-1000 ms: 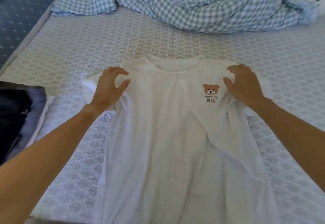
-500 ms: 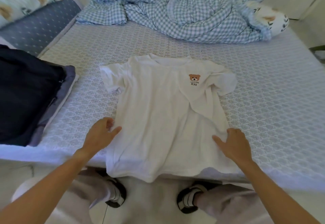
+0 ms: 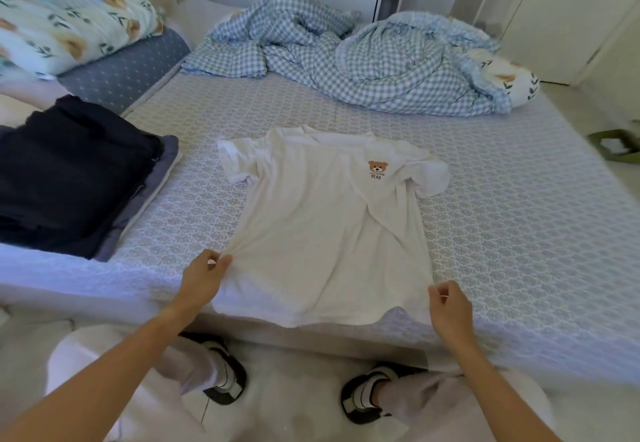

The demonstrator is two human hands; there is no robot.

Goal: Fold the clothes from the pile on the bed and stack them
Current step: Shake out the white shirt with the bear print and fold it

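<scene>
Left hand (image 3: 204, 277) pinches the lower left side of the white shirt (image 3: 329, 233); right hand (image 3: 450, 310) pinches its lower right corner. Shirt lies flat on the bed (image 3: 519, 216), hem at the near edge.

The white T-shirt (image 3: 322, 233) is soft matt cloth; the bed cover (image 3: 519, 233) looks textured, lace-like.

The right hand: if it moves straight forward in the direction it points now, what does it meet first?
The right hand pinches the lower right edge of the white T-shirt. Going straight on, up the bed, it would probably slide along that shirt's right side toward the sleeve; depth is unclear.
</scene>
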